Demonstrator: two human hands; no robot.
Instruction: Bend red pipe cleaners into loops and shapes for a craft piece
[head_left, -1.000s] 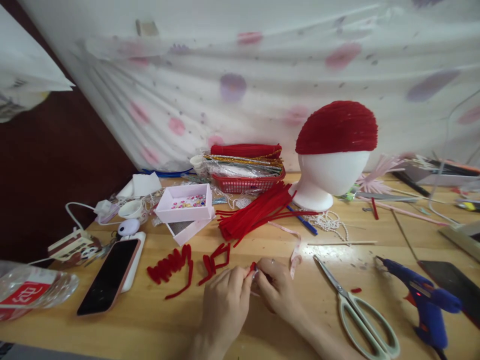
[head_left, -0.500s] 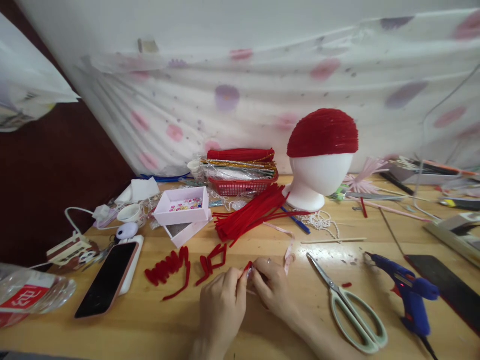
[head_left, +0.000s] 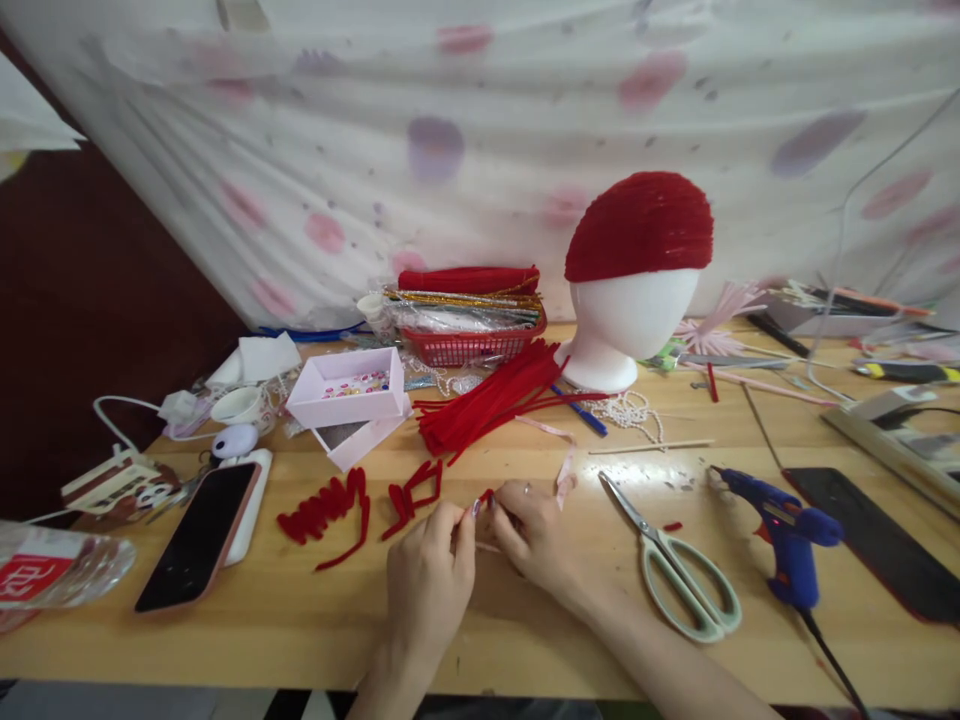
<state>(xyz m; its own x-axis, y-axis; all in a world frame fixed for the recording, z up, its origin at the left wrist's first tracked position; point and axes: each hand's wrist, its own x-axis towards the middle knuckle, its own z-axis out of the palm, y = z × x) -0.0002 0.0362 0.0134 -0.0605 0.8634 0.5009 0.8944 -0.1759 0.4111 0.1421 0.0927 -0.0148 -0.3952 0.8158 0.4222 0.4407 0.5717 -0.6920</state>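
Close together over the front of the table, my left hand (head_left: pixel 431 570) and my right hand (head_left: pixel 534 530) pinch a short red pipe cleaner (head_left: pixel 487 495) between their fingertips. Most of that piece is hidden by the fingers. Left of the hands lie a zigzag-bent red pipe cleaner (head_left: pixel 319 508) and a smaller angular one (head_left: pixel 411 498). Behind them spreads a bundle of red pipe cleaners (head_left: pixel 484 405). Open-bladed or not I cannot tell, the scissors (head_left: pixel 646 530) with pale green handles rest right of my right hand. A white foam head (head_left: pixel 630 320) wears a red ribbed cap (head_left: pixel 645 225).
A blue glue gun (head_left: pixel 787 530) with a trailing cord lies at right, beside a black strip (head_left: pixel 870 535). Left are a phone (head_left: pixel 199 535), a plastic bottle (head_left: pixel 67 570) and a pale box (head_left: pixel 349 395) of gems. A red basket (head_left: pixel 472 347) stands at the back.
The camera view has tilted down and shifted slightly, so the table sits higher in the picture. Both hands keep their pinch on the red pipe cleaner, with little visible change in their fingers.
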